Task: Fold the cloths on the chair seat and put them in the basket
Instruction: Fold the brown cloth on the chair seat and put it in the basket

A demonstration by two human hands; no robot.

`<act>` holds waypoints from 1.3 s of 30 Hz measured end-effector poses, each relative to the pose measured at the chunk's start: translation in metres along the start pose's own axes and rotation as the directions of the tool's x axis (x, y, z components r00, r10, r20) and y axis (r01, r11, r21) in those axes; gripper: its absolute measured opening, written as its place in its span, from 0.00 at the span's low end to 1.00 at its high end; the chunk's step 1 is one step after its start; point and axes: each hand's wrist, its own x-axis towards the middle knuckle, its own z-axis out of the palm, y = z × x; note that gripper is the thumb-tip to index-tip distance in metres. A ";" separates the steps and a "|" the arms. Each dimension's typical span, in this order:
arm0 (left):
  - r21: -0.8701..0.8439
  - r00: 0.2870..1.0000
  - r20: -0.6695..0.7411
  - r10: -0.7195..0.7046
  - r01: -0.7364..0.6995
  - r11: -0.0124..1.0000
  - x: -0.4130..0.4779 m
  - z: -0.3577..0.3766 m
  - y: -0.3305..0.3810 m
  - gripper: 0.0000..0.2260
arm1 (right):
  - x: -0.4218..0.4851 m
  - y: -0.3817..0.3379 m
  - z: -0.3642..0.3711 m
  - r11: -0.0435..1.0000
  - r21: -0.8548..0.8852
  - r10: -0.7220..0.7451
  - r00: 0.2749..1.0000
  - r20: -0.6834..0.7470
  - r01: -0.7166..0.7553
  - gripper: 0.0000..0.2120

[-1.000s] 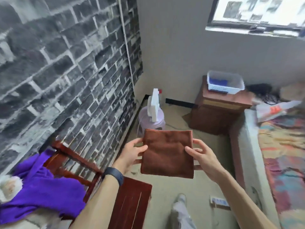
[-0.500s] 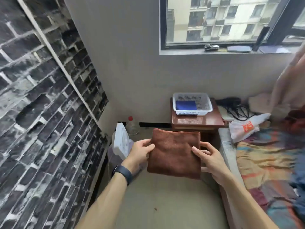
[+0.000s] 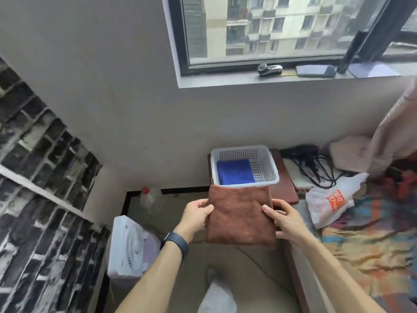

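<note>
A folded brown cloth is held flat in the air between both hands. My left hand grips its left edge and my right hand grips its right edge. Just beyond the cloth's far edge stands a white perforated basket on a small brown wooden cabinet. A folded blue cloth lies inside the basket on its left side. The chair is out of view.
A white fan and a clear bottle with a red cap stand on the floor at left by the brick wall. At right lie a bed with a patterned cover, a plastic bag and black cables.
The view has swung right from the chair towards the cabinet. The brown cloth, still held by both hands, has come close to the basket's near rim.
</note>
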 end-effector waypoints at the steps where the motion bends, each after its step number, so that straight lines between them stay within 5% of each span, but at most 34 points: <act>1: 0.015 1.000 0.001 -0.016 0.016 1.000 0.023 0.003 0.008 0.11 | 0.020 -0.006 0.000 1.000 -0.008 0.017 1.000 -0.009 -0.017 0.12; 9: 0.182 0.982 -0.098 -0.163 0.178 0.967 0.216 0.024 -0.004 0.16 | 0.168 -0.039 -0.011 0.983 -0.088 0.158 0.985 -0.069 -0.164 0.11; 18: 0.332 0.952 -0.242 -0.187 0.262 0.906 0.292 0.067 0.072 0.19 | 0.330 -0.047 -0.020 0.938 -0.204 0.274 0.960 -0.057 -0.280 0.11; 26: 0.575 0.883 -0.424 -0.202 0.435 0.693 0.358 0.100 0.062 0.18 | 0.424 -0.011 -0.013 0.888 -0.337 0.316 0.948 -0.045 -0.312 0.17; 34: 0.612 0.856 -0.510 -0.089 0.434 0.662 0.366 0.110 0.065 0.20 | 0.447 0.011 -0.012 0.837 -0.422 0.360 0.931 -0.056 -0.348 0.23; 39: 0.686 0.936 -0.338 0.099 0.173 0.707 0.354 0.116 0.047 0.22 | 0.439 0.012 -0.013 0.807 -0.475 0.369 0.928 -0.056 -0.350 0.26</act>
